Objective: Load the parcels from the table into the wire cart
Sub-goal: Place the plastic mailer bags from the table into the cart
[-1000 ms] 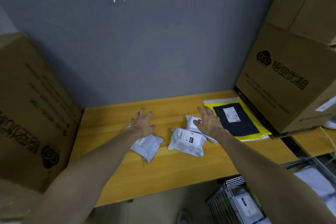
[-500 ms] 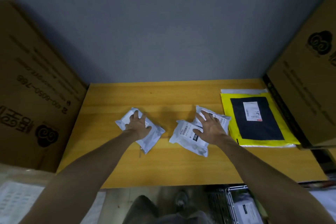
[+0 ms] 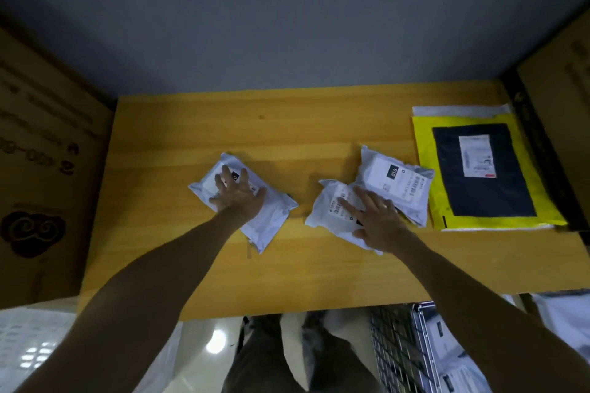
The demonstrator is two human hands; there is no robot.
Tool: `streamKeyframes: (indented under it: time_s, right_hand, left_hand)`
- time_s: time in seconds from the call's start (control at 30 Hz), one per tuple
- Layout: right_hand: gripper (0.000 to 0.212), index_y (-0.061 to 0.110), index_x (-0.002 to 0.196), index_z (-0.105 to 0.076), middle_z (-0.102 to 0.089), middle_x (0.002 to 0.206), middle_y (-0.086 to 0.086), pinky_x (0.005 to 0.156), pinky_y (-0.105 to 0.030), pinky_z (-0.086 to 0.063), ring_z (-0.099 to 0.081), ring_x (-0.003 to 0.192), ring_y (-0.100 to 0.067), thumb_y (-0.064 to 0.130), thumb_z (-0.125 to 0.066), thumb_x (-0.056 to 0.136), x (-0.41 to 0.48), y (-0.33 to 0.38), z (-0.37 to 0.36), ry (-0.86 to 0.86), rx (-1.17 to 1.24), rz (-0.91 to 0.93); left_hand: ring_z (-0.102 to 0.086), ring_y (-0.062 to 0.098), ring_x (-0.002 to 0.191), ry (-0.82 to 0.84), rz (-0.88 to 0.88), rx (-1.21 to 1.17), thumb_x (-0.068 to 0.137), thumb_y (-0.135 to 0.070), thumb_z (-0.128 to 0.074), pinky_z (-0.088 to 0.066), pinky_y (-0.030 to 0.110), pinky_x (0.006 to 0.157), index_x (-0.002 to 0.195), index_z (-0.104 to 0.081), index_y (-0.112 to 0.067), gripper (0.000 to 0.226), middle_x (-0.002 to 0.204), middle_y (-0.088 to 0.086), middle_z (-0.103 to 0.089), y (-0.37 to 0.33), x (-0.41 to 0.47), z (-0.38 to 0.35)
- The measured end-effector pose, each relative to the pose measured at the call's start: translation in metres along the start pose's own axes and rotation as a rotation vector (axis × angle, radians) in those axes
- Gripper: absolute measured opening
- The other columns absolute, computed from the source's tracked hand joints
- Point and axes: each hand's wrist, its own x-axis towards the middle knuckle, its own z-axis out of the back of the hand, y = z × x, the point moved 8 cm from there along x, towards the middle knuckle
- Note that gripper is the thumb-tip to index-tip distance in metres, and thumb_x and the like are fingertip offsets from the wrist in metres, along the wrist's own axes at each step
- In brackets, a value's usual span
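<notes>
A yellow wooden surface runs up to a grey wall, with a cardboard box at its left end and another at its right. We lay our left hand flat on a white parcel near the middle, fingers spread and released, grasping nothing. Our right hand rests on a second white parcel, its fingers straight and spread over the label. A third white parcel lies just behind, touching the second and partly overlapped by it. Further right, a dark parcel lies on a yellow mailer. The wire cart stands below the surface's near edge at our right, with labelled parcels inside.
</notes>
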Motion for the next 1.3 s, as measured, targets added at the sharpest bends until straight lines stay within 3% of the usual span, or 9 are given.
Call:
streamKeyframes:
  time_s: [0.07, 0.13, 0.27, 0.47, 0.67, 0.87, 1.03, 1.2, 1.3]
  right_hand:
    - [0.098, 0.031, 0.152, -0.033, -0.036, 0.152, -0.023, 0.079, -0.054, -0.050, -0.051, 0.121, -0.044, 0.049, -0.082, 0.069, 0.010, -0.001, 0.001, -0.006, -0.026, -0.018]
    - [0.094, 0.032, 0.154, -0.027, -0.034, 0.152, -0.024, 0.078, -0.053, -0.051, -0.051, 0.120, -0.046, 0.056, -0.075, 0.076, 0.022, 0.008, 0.008, -0.051, -0.006, -0.036]
    - [0.082, 0.039, 0.155, 0.008, 0.001, 0.163, -0.014, 0.101, -0.051, -0.039, -0.023, 0.143, -0.040, 0.069, -0.037, 0.093, 0.049, 0.027, 0.024, -0.070, 0.192, -0.221]
    - [0.082, 0.030, 0.157, 0.006, 0.023, 0.161, -0.010, 0.104, -0.054, -0.039, 0.003, 0.150, -0.038, 0.062, -0.038, 0.096, 0.076, 0.063, 0.047, -0.156, 0.288, -0.190]
    - [0.085, 0.030, 0.157, 0.002, 0.020, 0.163, -0.005, 0.096, -0.051, -0.043, 0.008, 0.150, -0.034, 0.050, -0.050, 0.092, 0.065, 0.081, 0.034, -0.168, 0.125, -0.060]
    - [0.079, 0.026, 0.157, -0.008, 0.007, 0.165, -0.004, 0.097, -0.054, -0.041, 0.001, 0.150, -0.034, 0.040, -0.051, 0.092, 0.055, 0.085, 0.033, -0.181, 0.164, -0.048]
    - [0.075, 0.026, 0.157, -0.011, 0.005, 0.164, -0.008, 0.100, -0.053, -0.042, 0.001, 0.150, -0.033, 0.048, -0.046, 0.093, 0.049, 0.079, 0.035, -0.182, 0.231, -0.105]
    - [0.071, 0.019, 0.149, -0.039, -0.027, 0.157, -0.020, 0.079, -0.058, -0.051, -0.029, 0.142, -0.046, 0.049, -0.059, 0.088, 0.071, 0.077, 0.037, -0.308, 0.283, -0.193]
    - [0.071, 0.020, 0.153, -0.032, -0.018, 0.161, -0.018, 0.087, -0.060, -0.046, -0.019, 0.146, -0.043, 0.042, -0.057, 0.090, 0.074, 0.082, 0.034, -0.299, 0.225, -0.196]
  left_hand:
    - [0.011, 0.033, 0.151, 0.020, 0.020, -0.059, 0.093, -0.068, -0.041, -0.022, 0.067, 0.109, 0.157, -0.007, -0.031, 0.082, 0.164, 0.005, 0.015, 0.000, 0.011, -0.008]
    - [0.017, 0.033, 0.150, 0.018, 0.032, -0.088, 0.090, -0.072, -0.042, -0.022, 0.069, 0.108, 0.157, -0.003, -0.032, 0.087, 0.164, 0.004, 0.020, -0.001, 0.015, -0.018]
    - [0.023, 0.033, 0.148, -0.030, 0.014, -0.068, 0.086, -0.072, -0.048, -0.022, 0.069, 0.109, 0.157, 0.001, -0.033, 0.095, 0.163, 0.001, 0.024, -0.003, 0.018, -0.024]
    - [0.022, 0.027, 0.149, 0.071, -0.260, 0.203, 0.083, -0.063, -0.061, -0.021, 0.067, 0.110, 0.156, 0.006, -0.037, 0.102, 0.161, -0.007, 0.028, 0.004, 0.013, -0.024]
    - [0.020, 0.015, 0.150, 0.002, -0.265, -0.020, 0.084, -0.047, -0.064, -0.022, 0.059, 0.113, 0.157, -0.010, -0.040, 0.091, 0.163, -0.010, 0.020, 0.028, 0.005, -0.022]
    - [0.009, 0.023, 0.150, -0.098, -0.218, 0.055, 0.083, -0.048, -0.064, -0.033, 0.057, 0.104, 0.157, -0.013, -0.036, 0.091, 0.165, 0.000, 0.007, 0.024, -0.016, -0.034]
    - [0.007, 0.025, 0.149, -0.067, -0.220, 0.081, 0.084, -0.051, -0.063, -0.034, 0.059, 0.104, 0.157, -0.011, -0.036, 0.091, 0.164, 0.000, 0.007, 0.025, -0.040, -0.044]
    - [0.008, 0.024, 0.152, -0.171, -0.237, 0.101, 0.091, -0.052, -0.055, -0.033, 0.060, 0.104, 0.157, -0.006, -0.038, 0.084, 0.166, -0.002, 0.009, 0.029, -0.039, -0.053]
    - [-0.001, 0.027, 0.151, -0.227, -0.256, 0.110, 0.087, -0.049, -0.062, -0.035, 0.062, 0.098, 0.157, -0.016, -0.036, 0.085, 0.166, 0.002, -0.001, 0.032, -0.046, -0.059]
